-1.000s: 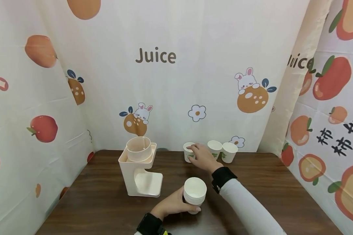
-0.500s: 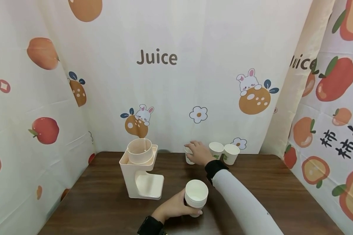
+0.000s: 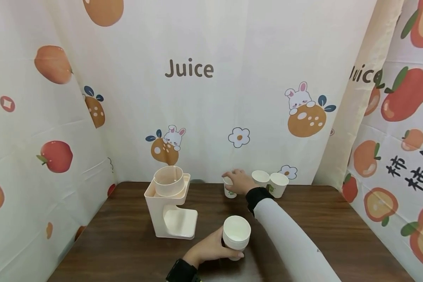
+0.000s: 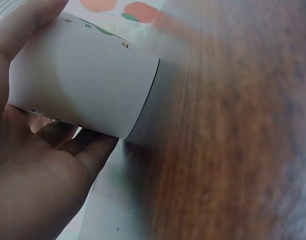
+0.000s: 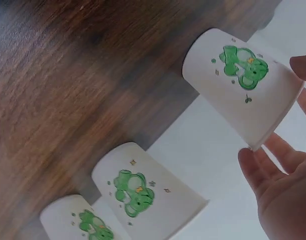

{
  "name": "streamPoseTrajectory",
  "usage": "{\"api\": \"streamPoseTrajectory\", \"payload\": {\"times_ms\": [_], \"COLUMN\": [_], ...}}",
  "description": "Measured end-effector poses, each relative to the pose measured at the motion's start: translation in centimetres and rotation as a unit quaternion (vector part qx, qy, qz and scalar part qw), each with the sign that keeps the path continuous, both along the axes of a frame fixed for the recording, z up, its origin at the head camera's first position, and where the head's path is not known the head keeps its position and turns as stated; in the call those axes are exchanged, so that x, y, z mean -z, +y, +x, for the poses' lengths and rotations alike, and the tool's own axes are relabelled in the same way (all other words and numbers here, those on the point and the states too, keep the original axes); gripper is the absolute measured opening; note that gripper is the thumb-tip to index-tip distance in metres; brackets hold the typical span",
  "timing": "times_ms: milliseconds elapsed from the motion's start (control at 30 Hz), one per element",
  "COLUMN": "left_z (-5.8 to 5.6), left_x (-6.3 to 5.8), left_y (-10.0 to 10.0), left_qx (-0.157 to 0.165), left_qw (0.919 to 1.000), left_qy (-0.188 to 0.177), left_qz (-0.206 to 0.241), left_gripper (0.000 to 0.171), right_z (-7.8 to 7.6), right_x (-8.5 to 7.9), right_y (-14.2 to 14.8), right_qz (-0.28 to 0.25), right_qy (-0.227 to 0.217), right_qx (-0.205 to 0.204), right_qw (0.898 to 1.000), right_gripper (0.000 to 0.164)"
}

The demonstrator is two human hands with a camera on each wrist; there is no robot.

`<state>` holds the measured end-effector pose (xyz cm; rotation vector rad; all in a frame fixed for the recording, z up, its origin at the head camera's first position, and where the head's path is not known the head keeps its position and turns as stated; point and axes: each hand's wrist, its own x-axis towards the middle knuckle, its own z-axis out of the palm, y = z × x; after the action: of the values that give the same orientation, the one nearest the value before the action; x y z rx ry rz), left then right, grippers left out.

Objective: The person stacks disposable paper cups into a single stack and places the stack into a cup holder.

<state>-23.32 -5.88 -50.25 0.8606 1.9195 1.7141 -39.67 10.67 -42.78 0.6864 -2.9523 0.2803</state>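
Note:
A stack of white paper cups (image 3: pixel 236 231) is gripped by my left hand (image 3: pixel 209 246), thumb on its near side and fingers round the back. The left wrist view shows the plain lower wall of the outer cup (image 4: pixel 93 75). At the back of the table, my right hand (image 3: pixel 241 182) holds the rim of an upright paper cup (image 3: pixel 230 192). Close up, that cup (image 5: pixel 238 85) bears a green bear print, with fingertips on both sides of its rim. Two matching cups stand to its right, the middle one (image 3: pixel 260 178) and the end one (image 3: pixel 278 184).
A cream juicer-like stand (image 3: pixel 155 215) with a round cup-shaped top (image 3: pixel 168 182) stands left of the cups. The dark wooden table (image 3: pixel 120 243) meets a fruit-printed curtain (image 3: pixel 204 117) behind the cups and at both sides.
My right hand has settled lower and more to the side of the back-left cup, its fingers now at the rim. The left hand keeps its grip on the stack. The view has shifted slightly.

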Motion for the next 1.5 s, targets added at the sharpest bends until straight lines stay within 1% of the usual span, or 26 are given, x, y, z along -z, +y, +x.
{"api": "streamPoseTrajectory", "payload": {"times_ms": [233,400,600,733,1000,1133,1233,1367,1500], "left_z": [0.2,0.2,0.2,0.2,0.3,0.2,0.1,0.2,0.1], "left_x": [-0.3,-0.5,-0.4,-0.4,-0.5,-0.4,-0.4,-0.4,-0.4], "left_y": [-0.1,-0.1,-0.1,0.0,0.0,0.0,0.0,-0.1,-0.1], "left_qx": [-0.002,0.001,-0.005,-0.008,-0.006,-0.003,-0.001,-0.003,-0.002], "left_qw": [1.0000,1.0000,0.9999,0.9999,0.9999,0.9999,1.0000,0.9999,0.9999], "left_qy": [0.002,-0.003,0.012,0.008,0.010,0.008,0.006,0.004,0.008], "left_qz": [-0.003,-0.002,-0.008,-0.009,-0.005,-0.006,-0.006,-0.009,-0.011], "left_gripper": [0.076,0.076,0.075,0.074,0.074,0.074,0.075,0.077,0.077], "right_z": [0.3,0.7,1.3,1.8,2.9,3.1,3.3,4.0,5.0], "right_x": [-0.5,-1.1,-1.3,-1.2,-1.0,-0.5,0.1,0.7,1.1], "right_y": [-0.7,-0.7,-0.7,-0.6,-0.5,-0.1,0.5,1.3,2.3], "right_qz": [0.023,0.027,0.008,-0.001,-0.005,-0.015,-0.019,-0.043,-0.087], "right_qy": [-0.021,-0.037,-0.045,-0.046,-0.038,-0.035,-0.018,0.008,0.028], "right_qx": [0.018,0.030,0.038,0.046,0.042,0.040,0.033,0.017,0.008], "right_qw": [0.999,0.999,0.998,0.998,0.998,0.998,0.999,0.999,0.996], "right_gripper": [0.038,0.038,0.040,0.043,0.045,0.046,0.047,0.045,0.042]}}
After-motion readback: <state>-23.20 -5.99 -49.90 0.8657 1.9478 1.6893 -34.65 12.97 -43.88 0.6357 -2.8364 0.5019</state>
